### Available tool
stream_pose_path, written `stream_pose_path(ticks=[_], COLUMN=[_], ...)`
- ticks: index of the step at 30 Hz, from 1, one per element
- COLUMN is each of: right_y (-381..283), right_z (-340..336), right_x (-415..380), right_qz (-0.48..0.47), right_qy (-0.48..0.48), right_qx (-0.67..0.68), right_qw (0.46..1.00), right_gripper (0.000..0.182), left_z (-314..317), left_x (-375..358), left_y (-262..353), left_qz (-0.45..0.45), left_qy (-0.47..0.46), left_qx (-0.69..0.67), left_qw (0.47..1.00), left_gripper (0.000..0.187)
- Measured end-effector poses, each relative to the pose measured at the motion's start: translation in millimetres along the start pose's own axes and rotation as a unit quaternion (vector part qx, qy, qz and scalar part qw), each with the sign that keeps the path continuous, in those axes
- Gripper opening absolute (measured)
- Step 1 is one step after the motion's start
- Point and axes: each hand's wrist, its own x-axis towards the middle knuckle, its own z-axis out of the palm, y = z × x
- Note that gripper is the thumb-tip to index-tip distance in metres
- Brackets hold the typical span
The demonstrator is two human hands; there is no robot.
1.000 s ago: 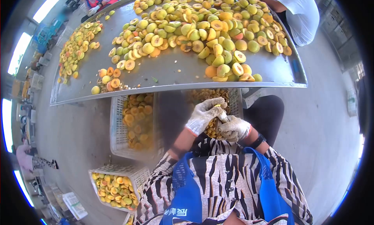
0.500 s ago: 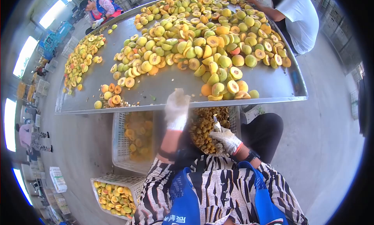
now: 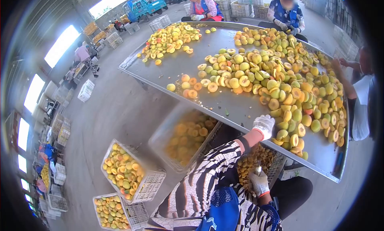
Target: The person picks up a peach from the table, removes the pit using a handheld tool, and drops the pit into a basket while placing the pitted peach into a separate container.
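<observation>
My left hand [image 3: 264, 126], in a white glove, reaches over the near edge of the metal table [image 3: 236, 105]. Its fingers look loosely extended beside a large heap of yellow-green stone fruit [image 3: 286, 99], many of them cut in half, and nothing shows in them. Lower down, my gloved right hand [image 3: 260, 184] is closed around a small metal-tipped tool [image 3: 259, 169], its tip pointing up. That hand is over a crate of brown pits and scraps [image 3: 254, 163], partly hidden under the table's edge.
A smaller fruit pile [image 3: 170, 41] lies at the table's far left. A blurred crate of fruit [image 3: 188, 139] stands left of my knees, with two more crates [image 3: 150, 187] [image 3: 138, 215] on the floor. Co-workers [image 3: 204, 9] [image 3: 286, 15] [image 3: 362, 95] sit around the table.
The view has swung left and tilted, so the table now slants to the right. My left hand has moved right along the table edge, closer to the fruit heap. My right hand still holds the tool.
</observation>
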Motion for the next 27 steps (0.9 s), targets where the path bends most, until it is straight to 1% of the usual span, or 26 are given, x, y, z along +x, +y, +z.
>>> stream_pose_path(ticks=[2,6,7,10,11,12,13,14,15,16,17,18,19,20,21,22,24,27], right_y=[2,-16,-23,-5,5,19,21,23,2,-19,-17,-3,13,-7,-23,-28,-78,-97], right_z=[0,3,5,2,2,4,3,0,3,6,2,-2,-6,-4,-6,-5,0,4], right_x=[-2,-16,-19,-6,4,15,9,4,-7,-21,-17,-5,6,-2,-11,-13,-45,-57], right_qz=[0.004,0.036,0.046,0.029,0.006,-0.014,-0.028,-0.014,0.0,0.013,-0.015,-0.025,-0.08,-0.095,-0.146,-0.177,-0.148,-0.186], right_qy=[0.004,0.002,0.0,-0.011,0.0,0.013,0.033,0.024,0.026,0.032,0.048,0.081,0.079,0.113,0.097,0.099,0.1,0.107], right_qx=[0.0,0.003,0.007,0.014,0.009,0.006,0.003,0.031,0.061,0.085,0.04,-0.02,-0.008,-0.05,-0.062,-0.077,-0.096,-0.148], right_qw=[1.0,0.999,0.999,0.999,1.0,1.0,0.999,0.999,0.998,0.996,0.998,0.996,0.994,0.988,0.983,0.976,0.979,0.965], right_gripper=[0.014,0.013,0.013,0.011,0.011,0.011,0.01,0.01,0.011,0.013,0.013,0.013,0.014,0.015,0.016,0.019,0.024,0.028], left_z=[-7,-4,-3,-2,2,11,5,0,24,14,14,10,7,2,15,4,-13,-9], left_x=[-5,-6,-3,-5,-4,-2,-15,-29,-27,-45,-55,-67,-78,-91,-94,-108,-121,-129], left_y=[-13,-30,-30,-38,-46,-58,-52,-54,-62,-59,-60,-57,-54,-50,-54,-46,-25,-9], left_qz=[-0.062,-0.047,-0.066,-0.098,-0.083,-0.065,-0.045,-0.049,-0.009,0.008,0.03,-0.001,-0.034,-0.068,-0.054,-0.08,-0.14,-0.123], left_qy=[0.019,0.005,0.004,0.063,0.113,0.157,0.19,0.177,0.104,0.061,0.029,0.014,0.003,-0.006,-0.005,-0.013,0.018,-0.006], left_qx=[-0.008,-0.018,-0.034,-0.164,-0.264,-0.361,-0.457,-0.492,-0.788,-0.896,-0.916,-0.933,-0.949,-0.961,-0.967,-0.963,-0.953,-0.943], left_qw=[0.998,0.999,0.997,0.979,0.954,0.917,0.868,0.851,0.607,0.44,0.4,0.359,0.314,0.269,0.25,0.256,0.269,0.309], left_gripper=[0.035,0.041,0.04,0.048,0.051,0.054,0.057,0.059,0.049,0.038,0.022,0.02,0.024,0.033,0.035,0.031,0.03,0.024])
